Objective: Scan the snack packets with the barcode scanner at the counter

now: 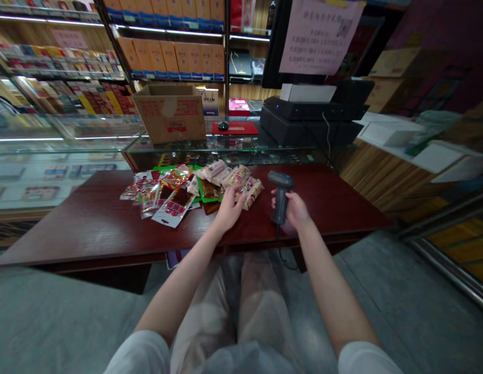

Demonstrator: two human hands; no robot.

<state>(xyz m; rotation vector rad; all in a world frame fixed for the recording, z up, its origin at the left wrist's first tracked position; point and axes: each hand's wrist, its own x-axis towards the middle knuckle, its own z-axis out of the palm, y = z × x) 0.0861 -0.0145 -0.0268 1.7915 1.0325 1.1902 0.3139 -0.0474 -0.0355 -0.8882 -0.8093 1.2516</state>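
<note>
Head camera view: at a dark red bench (pixel 109 223) in a shop, a person in pale trousers is sitting with both forearms extended over the near edge. The right hand (pixel 297 209) is gripping a dark handheld scanner (pixel 281 201) by its handle, the fingers wrapping around it and the scanner's head standing uppermost, above the bench. A cable (pixel 289 265) is hanging below the edge on that side. The left hand (pixel 229 212) is lying over pale patterned packets (pixel 253 193), its fingers slightly spread; whether they are closing on one cannot be told. These packets are lying at the right end of a loose pile, near the scanner but apart from it. Farther left, a green-edged brown packet (pixel 209 191), a red packet (pixel 178 177) and a silver-and-dark packet (pixel 173 206) are overlapping with others. Behind the bench, a glass display case (pixel 148 147) is supporting an open cardboard box (pixel 175 117) and a black mouse (pixel 223 125) on a red mat (pixel 243 129). To the right, a paper notice (pixel 317 44) is covering part of a monitor (pixel 273 49).
</note>
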